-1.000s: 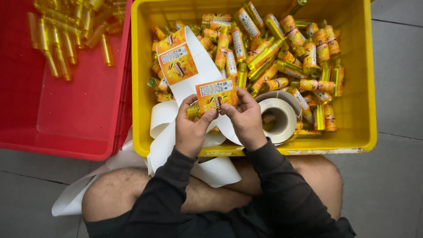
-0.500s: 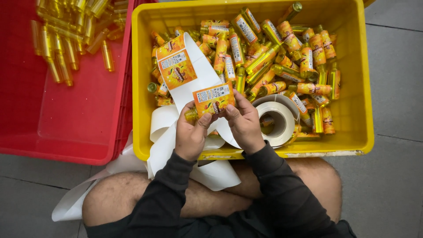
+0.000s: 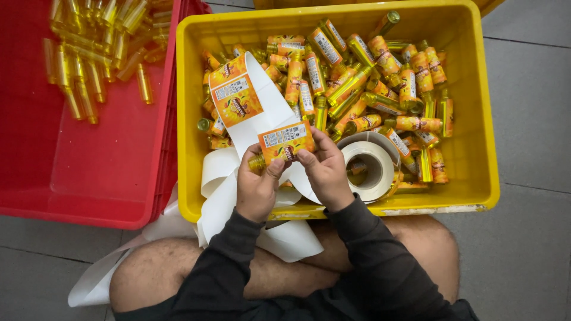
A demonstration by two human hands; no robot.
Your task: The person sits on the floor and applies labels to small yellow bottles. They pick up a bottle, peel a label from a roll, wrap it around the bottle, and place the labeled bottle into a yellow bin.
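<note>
Left hand (image 3: 257,185) clamped on small bottle (image 3: 260,161), long axis left-right, cap leftward; right hand (image 3: 326,169) pinches orange label (image 3: 286,142) against it, over yellow crate (image 3: 189,119); both equally near.

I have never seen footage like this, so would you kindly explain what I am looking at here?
There is no machine here: a camera worn on a seated person's head looks down at their two bare hands. The left hand holds a small yellow bottle, and the right hand presses an orange label onto it. Below them a yellow crate holds many labelled bottles, a label roll and a white backing strip carrying more labels. Beside it, a red crate holds unlabelled bottles. Both crates stand on a grey tiled floor.
</note>
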